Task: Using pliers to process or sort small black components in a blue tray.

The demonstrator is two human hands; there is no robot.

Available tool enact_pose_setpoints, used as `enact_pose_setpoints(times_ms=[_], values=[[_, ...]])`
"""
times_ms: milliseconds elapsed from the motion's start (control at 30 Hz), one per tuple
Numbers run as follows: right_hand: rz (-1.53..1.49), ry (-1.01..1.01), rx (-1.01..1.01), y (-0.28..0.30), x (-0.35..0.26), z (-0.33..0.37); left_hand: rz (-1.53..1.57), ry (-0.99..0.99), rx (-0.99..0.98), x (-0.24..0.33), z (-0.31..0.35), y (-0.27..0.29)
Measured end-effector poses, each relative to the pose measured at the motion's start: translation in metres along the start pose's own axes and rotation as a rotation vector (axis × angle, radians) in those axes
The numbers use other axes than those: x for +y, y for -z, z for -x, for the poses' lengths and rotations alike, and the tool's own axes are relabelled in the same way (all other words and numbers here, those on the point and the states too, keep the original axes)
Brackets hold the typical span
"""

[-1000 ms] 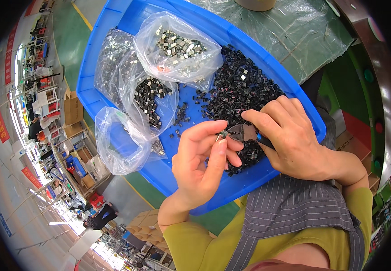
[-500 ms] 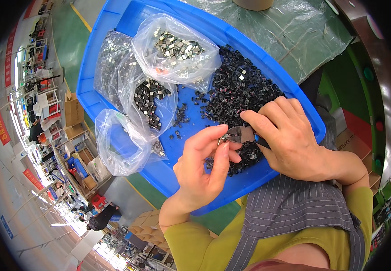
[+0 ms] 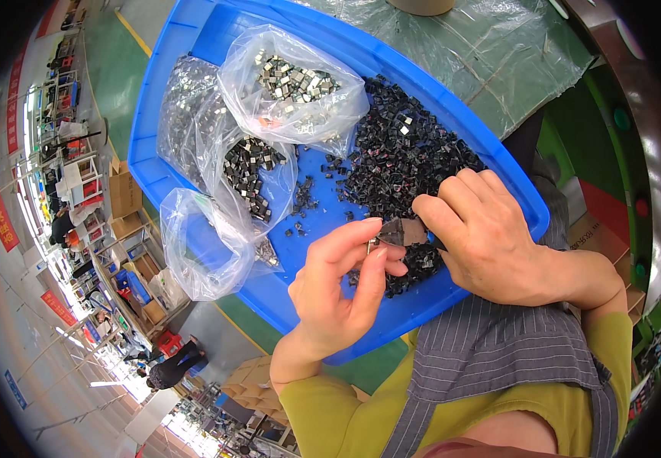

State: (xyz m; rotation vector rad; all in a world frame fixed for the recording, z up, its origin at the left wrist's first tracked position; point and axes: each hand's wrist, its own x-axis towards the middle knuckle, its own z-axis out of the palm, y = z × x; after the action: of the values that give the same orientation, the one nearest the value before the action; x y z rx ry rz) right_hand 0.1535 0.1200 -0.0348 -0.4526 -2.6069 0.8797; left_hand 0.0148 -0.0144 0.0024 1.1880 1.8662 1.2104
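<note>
Above the near part of a blue tray [image 3: 269,311] my two hands meet. My right hand [image 3: 487,237] is wrapped round a pair of pliers [image 3: 405,232], with a bit of blue handle showing below the index finger. The pliers' jaws point left, to the fingertips of my left hand [image 3: 338,267]. Thumb and index finger there pinch a small metal part [image 3: 372,246], right at the jaw tips; its exact shape is too small to tell. Beyond and beneath my hands lies a heap of small black parts [image 3: 407,153] in the tray.
On the tray's left side sit a clear bag of small silvery parts [image 3: 296,80], a bag of dark metal parts [image 3: 246,179] and a crumpled clear bag [image 3: 204,259]. Plastic sheeting [image 3: 491,61] covers the surface beyond. Shelves, cartons [image 3: 124,195] and a bent-over person [image 3: 174,368] appear further left.
The pliers' jaws look more closed and slightly turned at the small metal part. My right hand has shifted a little, while my left hand keeps its pinch. The person in the background has changed posture.
</note>
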Motion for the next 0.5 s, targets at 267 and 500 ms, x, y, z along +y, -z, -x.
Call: enact_pose_setpoints(times_ms=[267,500], values=[[-0.049,-0.002,-0.017,-0.0028,-0.0002,0.0013,0.215,0.077,-0.005,0.0006,-0.0011,0.0003],[-0.018,-0.004,0.055,-0.0059,-0.0002,0.0016,0.094,0.023,0.004,-0.0005,0.0005,-0.0007]])
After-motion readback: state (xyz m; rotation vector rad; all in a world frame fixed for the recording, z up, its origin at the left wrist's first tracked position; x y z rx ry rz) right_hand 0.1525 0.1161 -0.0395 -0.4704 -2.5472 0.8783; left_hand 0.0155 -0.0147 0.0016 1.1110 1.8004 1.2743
